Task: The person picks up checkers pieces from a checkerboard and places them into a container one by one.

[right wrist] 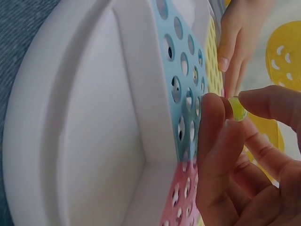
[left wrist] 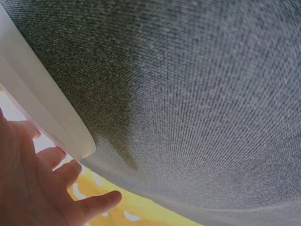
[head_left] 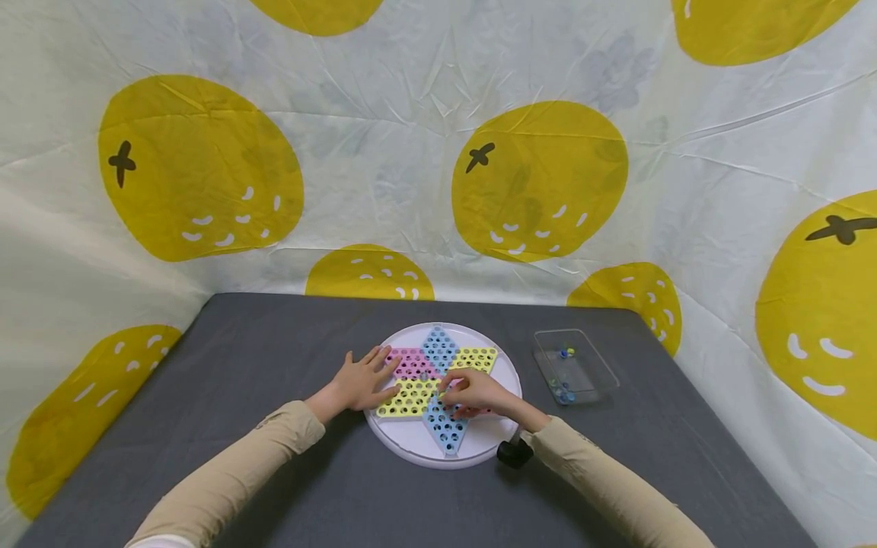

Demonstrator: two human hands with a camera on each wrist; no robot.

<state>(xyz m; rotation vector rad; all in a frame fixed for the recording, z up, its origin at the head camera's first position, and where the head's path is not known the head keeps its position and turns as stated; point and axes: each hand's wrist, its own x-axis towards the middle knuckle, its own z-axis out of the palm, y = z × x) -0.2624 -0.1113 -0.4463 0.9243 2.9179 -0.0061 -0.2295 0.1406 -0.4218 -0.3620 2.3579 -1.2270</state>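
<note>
A round white Chinese checkers board (head_left: 404,450) bears a star of pink, yellow and blue sections full of holes. My left hand (head_left: 356,383) lies with spread fingers over its left side, on the pink and yellow sections. In the left wrist view the fingers (left wrist: 69,172) reach past the board's white rim (left wrist: 47,94). My right hand (head_left: 476,392) is over the near blue section. Between thumb and fingertip it pinches a yellow-green marble (right wrist: 238,109), seen close up in the right wrist view. Another small marble (head_left: 424,376) sits near the star's middle.
Right of the board stands a clear plastic tray (head_left: 612,379) with several blue and green-yellow marbles (head_left: 563,396) in it. A small black object (head_left: 514,454) is by my right wrist. A dark grey cloth (head_left: 294,495) covers the table; a fruit-print curtain (head_left: 370,175) hangs behind.
</note>
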